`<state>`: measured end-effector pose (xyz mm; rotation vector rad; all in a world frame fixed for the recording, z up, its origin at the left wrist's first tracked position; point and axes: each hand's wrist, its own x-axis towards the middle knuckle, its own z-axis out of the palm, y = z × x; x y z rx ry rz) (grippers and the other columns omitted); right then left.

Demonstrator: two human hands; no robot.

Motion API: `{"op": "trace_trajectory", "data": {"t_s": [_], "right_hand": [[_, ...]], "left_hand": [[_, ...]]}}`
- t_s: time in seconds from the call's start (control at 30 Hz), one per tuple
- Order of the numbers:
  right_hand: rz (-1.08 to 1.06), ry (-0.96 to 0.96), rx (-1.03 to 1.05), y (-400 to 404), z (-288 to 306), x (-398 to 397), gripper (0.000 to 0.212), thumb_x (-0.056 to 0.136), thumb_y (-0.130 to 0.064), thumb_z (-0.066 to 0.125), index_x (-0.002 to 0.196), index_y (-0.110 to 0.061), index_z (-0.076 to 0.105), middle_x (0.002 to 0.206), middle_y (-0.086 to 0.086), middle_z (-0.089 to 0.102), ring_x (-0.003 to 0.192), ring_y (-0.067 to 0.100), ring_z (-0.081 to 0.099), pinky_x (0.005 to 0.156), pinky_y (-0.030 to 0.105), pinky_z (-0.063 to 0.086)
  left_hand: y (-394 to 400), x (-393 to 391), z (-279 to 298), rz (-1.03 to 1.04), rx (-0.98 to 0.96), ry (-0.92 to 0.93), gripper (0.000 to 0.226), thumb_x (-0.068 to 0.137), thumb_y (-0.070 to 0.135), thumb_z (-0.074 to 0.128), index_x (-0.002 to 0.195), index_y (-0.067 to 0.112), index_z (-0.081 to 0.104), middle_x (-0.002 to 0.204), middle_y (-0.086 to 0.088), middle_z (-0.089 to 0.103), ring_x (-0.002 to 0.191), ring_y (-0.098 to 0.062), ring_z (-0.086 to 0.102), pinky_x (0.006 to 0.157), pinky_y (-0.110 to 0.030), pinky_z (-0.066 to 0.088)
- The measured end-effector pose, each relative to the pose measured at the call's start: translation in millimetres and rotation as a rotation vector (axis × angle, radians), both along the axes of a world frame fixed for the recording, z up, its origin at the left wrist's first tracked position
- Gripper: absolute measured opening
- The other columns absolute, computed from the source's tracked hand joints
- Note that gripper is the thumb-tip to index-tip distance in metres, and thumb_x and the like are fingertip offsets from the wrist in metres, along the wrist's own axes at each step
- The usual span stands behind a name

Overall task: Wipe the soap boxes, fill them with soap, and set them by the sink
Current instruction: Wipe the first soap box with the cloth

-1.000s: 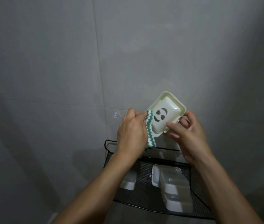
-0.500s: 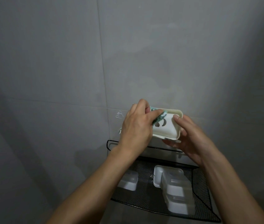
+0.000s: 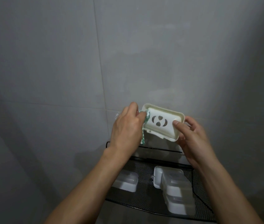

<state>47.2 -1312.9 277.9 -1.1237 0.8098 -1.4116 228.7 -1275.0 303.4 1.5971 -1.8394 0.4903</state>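
Cream plastic soap box point(image 3: 162, 122) now tilted flatter; right hand point(image 3: 191, 136) grips it, left hand point(image 3: 126, 128) pinches knitted cloth point(image 3: 34, 118)

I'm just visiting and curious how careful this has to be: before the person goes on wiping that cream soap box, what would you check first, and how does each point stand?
1. Right hand holds the soap box firmly: ok, thumb on top, fingers behind its end.
2. Left hand grips the green-and-white cloth: ok.
3. Cloth touches the box: ok, at its left end.
4. Box is wiped clean all over: cannot tell.
5. More boxes wait in the black mesh basket: ok, white boxes lie there.
6. Soap is ready for filling: cannot tell, none in view.
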Motion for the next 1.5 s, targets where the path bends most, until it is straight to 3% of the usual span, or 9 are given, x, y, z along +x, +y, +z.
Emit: {"op": "trace_trajectory", "data": {"t_s": [0.17, 0.4, 0.7, 0.83, 1.1, 1.17, 1.27, 1.43, 1.5], "right_hand": [[-0.024, 0.019, -0.05, 0.2, 1.6, -3.3, 0.013, 0.094, -0.005, 0.062, 0.104, -0.012, 0.063, 0.088, 0.004, 0.075, 0.079, 0.019, 0.072, 0.057, 0.026, 0.056], [0.009, -0.036, -0.067, 6.3, -6.1, 10.4, 0.014, 0.096, -0.001, 0.057, 0.107, -0.008, 0.06, 0.09, 0.008, 0.074, 0.079, 0.02, 0.071, 0.063, 0.028, 0.058], [0.033, -0.038, -0.068, 6.7, -8.6, 8.2, 0.02, 0.096, 0.0, 0.057, 0.115, -0.005, 0.058, 0.097, 0.01, 0.073, 0.085, 0.021, 0.069, 0.07, 0.026, 0.057], [0.086, -0.093, -0.051, 8.3, -5.5, 11.9, 0.024, 0.096, 0.003, 0.055, 0.119, -0.004, 0.056, 0.109, 0.016, 0.072, 0.096, 0.022, 0.07, 0.082, 0.027, 0.057], [0.027, -0.03, 0.024, 11.3, -8.2, 1.6, 0.013, 0.095, 0.001, 0.057, 0.101, -0.011, 0.058, 0.087, 0.007, 0.076, 0.075, 0.019, 0.073, 0.062, 0.028, 0.059], [0.016, -0.014, 0.051, 12.4, -12.8, 0.6, 0.013, 0.096, 0.001, 0.057, 0.1, -0.011, 0.058, 0.084, 0.004, 0.076, 0.072, 0.017, 0.074, 0.057, 0.026, 0.058], [0.026, -0.024, 0.106, 12.6, -20.2, -3.2, 0.012, 0.097, -0.002, 0.057, 0.107, -0.009, 0.058, 0.089, 0.006, 0.077, 0.078, 0.019, 0.074, 0.062, 0.03, 0.061], [0.061, -0.01, 0.122, 13.7, -18.4, 1.1, 0.015, 0.099, -0.009, 0.057, 0.113, -0.012, 0.06, 0.092, 0.003, 0.077, 0.077, 0.014, 0.073, 0.055, 0.023, 0.055], [0.092, -0.03, 0.102, 14.8, -14.7, 5.7, 0.012, 0.099, -0.008, 0.057, 0.11, -0.013, 0.059, 0.092, 0.005, 0.077, 0.076, 0.016, 0.074, 0.055, 0.024, 0.055]], "left_hand": [[5.0, -3.7, -14.0, -0.038, 0.083, 0.077, 0.009, 0.092, 0.005, 0.054, 0.087, 0.003, 0.061, 0.089, -0.003, 0.04, 0.076, -0.02, 0.039, 0.057, -0.032, 0.028], [14.2, -25.3, -12.3, -0.226, 0.091, 0.038, 0.019, 0.093, 0.011, 0.055, 0.095, 0.01, 0.073, 0.091, 0.001, 0.039, 0.085, -0.022, 0.049, 0.059, -0.032, 0.033], [18.1, -24.9, -6.3, -0.314, 0.093, 0.299, 0.024, 0.09, 0.0, 0.056, 0.101, 0.01, 0.075, 0.094, -0.005, 0.048, 0.082, -0.022, 0.054, 0.071, -0.041, 0.05], [23.2, -37.6, -6.3, -0.393, 0.096, 0.255, 0.024, 0.092, 0.001, 0.055, 0.104, 0.01, 0.073, 0.093, -0.005, 0.045, 0.082, -0.023, 0.052, 0.069, -0.042, 0.049], [19.7, -31.0, -19.0, -0.324, 0.084, 0.042, 0.017, 0.095, 0.014, 0.057, 0.099, 0.008, 0.073, 0.092, 0.003, 0.032, 0.081, -0.012, 0.035, 0.06, -0.031, 0.035], [18.1, -22.9, -19.0, -0.272, 0.114, 0.081, 0.019, 0.097, 0.016, 0.056, 0.096, 0.007, 0.073, 0.092, 0.003, 0.033, 0.081, -0.012, 0.038, 0.063, -0.034, 0.04], [13.6, -5.0, -10.7, -0.181, 0.106, 0.188, 0.016, 0.093, 0.006, 0.059, 0.098, 0.007, 0.075, 0.091, -0.003, 0.044, 0.079, -0.02, 0.049, 0.07, -0.035, 0.044], [11.5, 3.3, 19.5, -0.125, -0.169, 0.394, 0.022, 0.088, 0.0, 0.059, 0.097, 0.008, 0.076, 0.089, -0.009, 0.052, 0.077, -0.018, 0.053, 0.069, -0.024, 0.041], [8.2, -2.2, 21.7, -0.134, -0.18, 0.435, 0.021, 0.09, 0.001, 0.059, 0.102, 0.007, 0.075, 0.092, -0.01, 0.055, 0.08, -0.018, 0.054, 0.071, -0.019, 0.041]]}}
